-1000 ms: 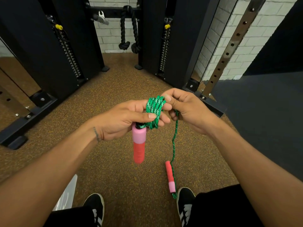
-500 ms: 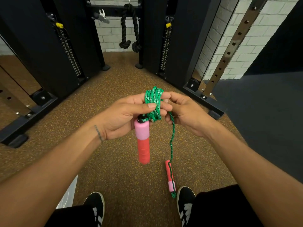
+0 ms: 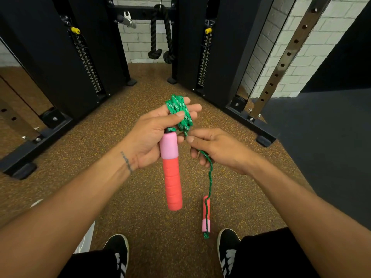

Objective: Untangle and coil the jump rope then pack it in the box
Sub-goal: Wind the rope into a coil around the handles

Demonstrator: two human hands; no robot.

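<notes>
Beneath the left hand's (image 3: 148, 137) rope coil (image 3: 178, 111), handle (image 3: 171, 177) vertical, pink end up.

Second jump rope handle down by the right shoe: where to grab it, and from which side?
Grip the second handle on its red section, from the left: the green rope knots at its pink end, and the right shoe crowds the other side.

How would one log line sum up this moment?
stage: coiling | left hand: holds coil, first handle hanging below | right hand: pinches loose strand | second handle: near right shoe
</notes>
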